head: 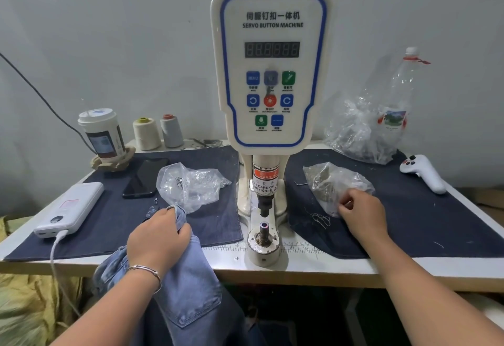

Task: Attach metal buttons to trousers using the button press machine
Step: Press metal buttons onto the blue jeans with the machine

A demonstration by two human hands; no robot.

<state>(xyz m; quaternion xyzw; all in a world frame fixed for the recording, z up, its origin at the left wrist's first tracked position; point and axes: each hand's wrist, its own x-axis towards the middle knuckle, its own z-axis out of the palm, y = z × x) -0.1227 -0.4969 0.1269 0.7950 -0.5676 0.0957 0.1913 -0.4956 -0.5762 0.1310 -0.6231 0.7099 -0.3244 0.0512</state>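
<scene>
Now, seen from my head, my left hand grips the light blue trousers bunched at the table's front edge, left of the button press machine; my right hand's curled fingers pinch into a clear bag of buttons on dark cloth

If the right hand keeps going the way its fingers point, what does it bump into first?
The right hand points left and slightly away, with its fingertips already at the plastic bag of small metal parts, so it would probably push into that bag first. Beyond it stands the button press machine.
</scene>
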